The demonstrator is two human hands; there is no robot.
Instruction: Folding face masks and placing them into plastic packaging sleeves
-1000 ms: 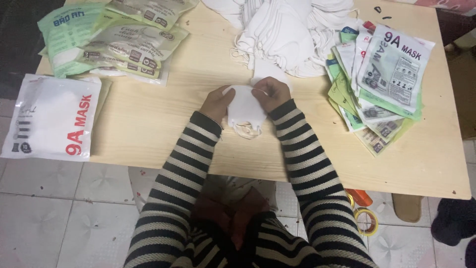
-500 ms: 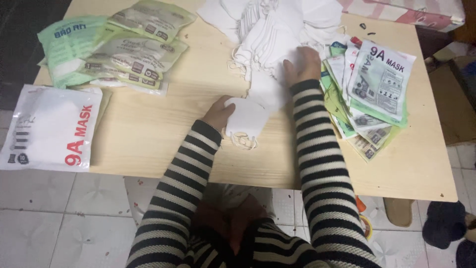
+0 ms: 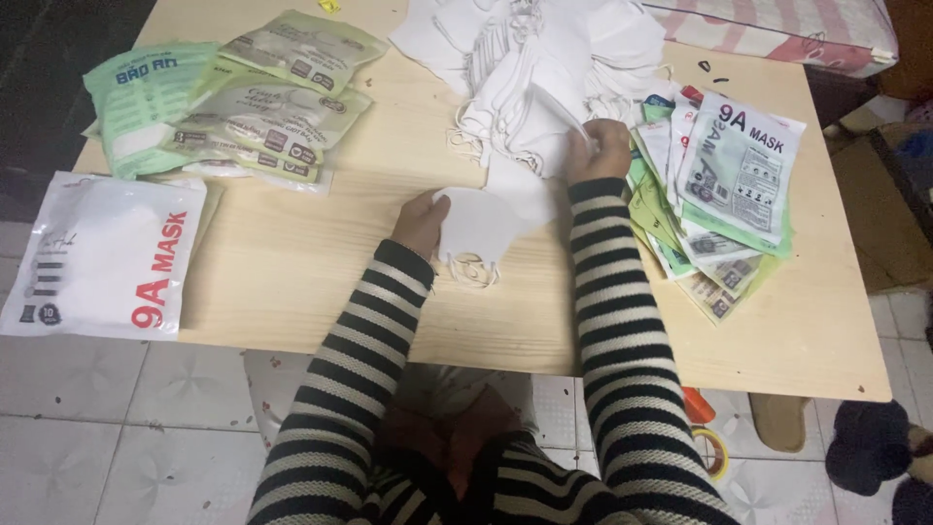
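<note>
Fingers of the left hand (image 3: 420, 222) pinch the small stack of white masks (image 3: 478, 226) flat on the table (image 3: 292, 262), keeping it steady, while the right hand (image 3: 599, 148) grips one mask (image 3: 559, 117) off the loose heap (image 3: 530, 58) just beyond its fingertips.

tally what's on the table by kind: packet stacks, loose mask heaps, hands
Green packet stacks: 2, far left and right edge
White packet stack: 1
Loose white mask heaps: 2, big pile, small stack
Hands: 2, left hand, right hand
Total: 7
</note>
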